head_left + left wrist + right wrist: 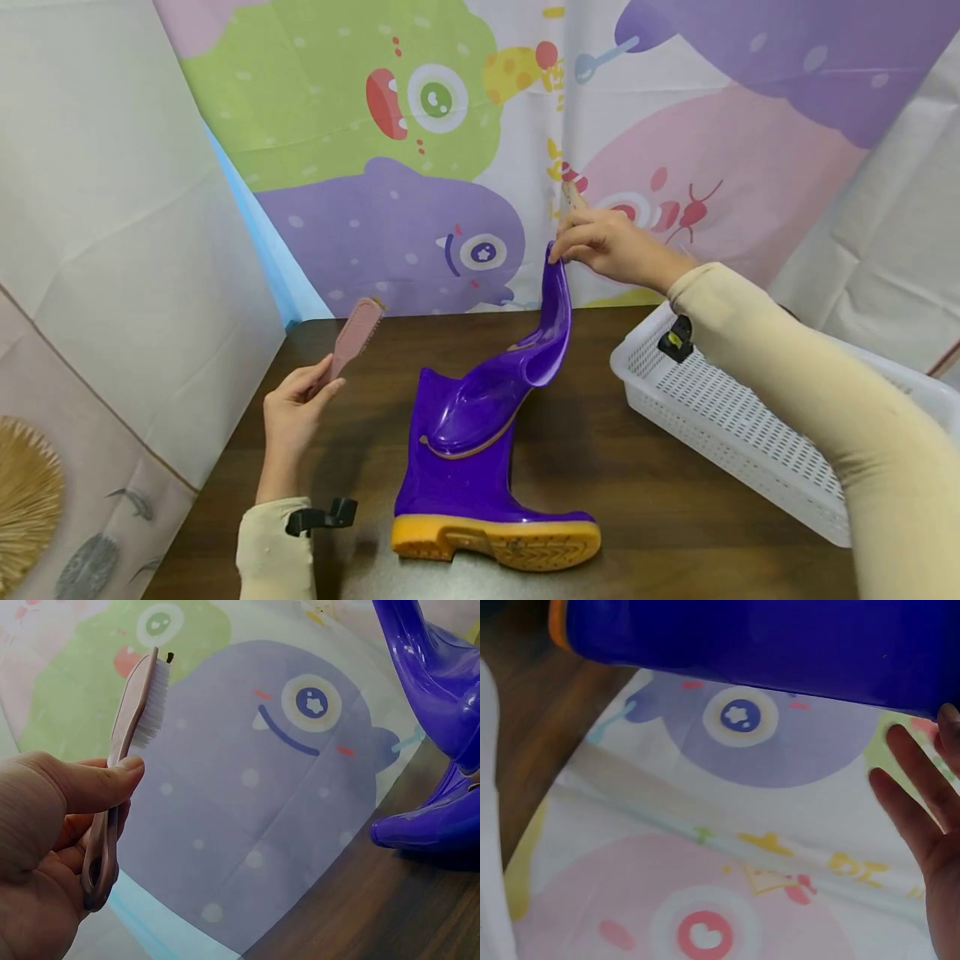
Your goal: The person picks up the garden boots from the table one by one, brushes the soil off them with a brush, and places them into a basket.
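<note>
My left hand (296,408) grips a pink brush (357,329) by its handle, at the left of the table. White bristles line the brush's right side in the left wrist view, with a small dark bit near its tip. My right hand (611,242) pinches the top rim of a glossy purple rain boot (480,404), raised at the middle. This boot slants down to the left, its toe overlapping a second purple rain boot (461,487) in the head view. The second boot stands upright on its yellow sole (540,546).
A white perforated plastic basket (720,454) sits on the right of the dark wooden table (600,475), beneath my right forearm. Behind the table hangs a cloth (337,233) printed with cartoon monsters. Pale cloth panels (127,183) flank the table.
</note>
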The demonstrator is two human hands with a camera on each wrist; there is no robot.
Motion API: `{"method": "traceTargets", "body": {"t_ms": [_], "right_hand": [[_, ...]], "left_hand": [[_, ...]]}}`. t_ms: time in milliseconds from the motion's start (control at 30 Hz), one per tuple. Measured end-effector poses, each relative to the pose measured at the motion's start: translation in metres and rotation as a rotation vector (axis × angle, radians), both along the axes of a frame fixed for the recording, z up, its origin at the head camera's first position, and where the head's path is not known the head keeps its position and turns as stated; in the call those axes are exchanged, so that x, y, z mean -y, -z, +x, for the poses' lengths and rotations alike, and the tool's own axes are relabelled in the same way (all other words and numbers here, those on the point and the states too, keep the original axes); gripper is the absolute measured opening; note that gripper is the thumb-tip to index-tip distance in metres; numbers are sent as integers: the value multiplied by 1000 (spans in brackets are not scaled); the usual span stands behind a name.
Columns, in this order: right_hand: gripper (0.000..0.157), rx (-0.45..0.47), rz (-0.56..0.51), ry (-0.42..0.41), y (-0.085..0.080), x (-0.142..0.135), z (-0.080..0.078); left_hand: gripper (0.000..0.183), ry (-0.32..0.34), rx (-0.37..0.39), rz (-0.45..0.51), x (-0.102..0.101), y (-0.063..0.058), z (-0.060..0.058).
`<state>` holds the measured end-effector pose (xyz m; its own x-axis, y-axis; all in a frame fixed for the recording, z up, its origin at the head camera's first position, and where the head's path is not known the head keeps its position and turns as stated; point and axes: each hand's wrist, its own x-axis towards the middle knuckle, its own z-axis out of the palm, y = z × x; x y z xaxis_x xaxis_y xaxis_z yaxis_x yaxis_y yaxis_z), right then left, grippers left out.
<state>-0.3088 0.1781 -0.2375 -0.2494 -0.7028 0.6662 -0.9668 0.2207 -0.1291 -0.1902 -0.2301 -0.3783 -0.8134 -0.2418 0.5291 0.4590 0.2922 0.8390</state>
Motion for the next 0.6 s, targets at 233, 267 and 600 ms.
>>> {"method": "traceTargets", "body": {"t_ms": [233, 267, 600], "right_hand": [[24, 178, 38, 123, 8, -20, 9], [24, 193, 50, 159, 8, -22, 12], [28, 669, -62, 423, 20, -30, 43]], "left_hand": [[32, -4, 17, -7, -1, 1, 0], [32, -8, 24, -9, -1, 0, 0], [32, -17, 54, -20, -3, 0, 1]]}}
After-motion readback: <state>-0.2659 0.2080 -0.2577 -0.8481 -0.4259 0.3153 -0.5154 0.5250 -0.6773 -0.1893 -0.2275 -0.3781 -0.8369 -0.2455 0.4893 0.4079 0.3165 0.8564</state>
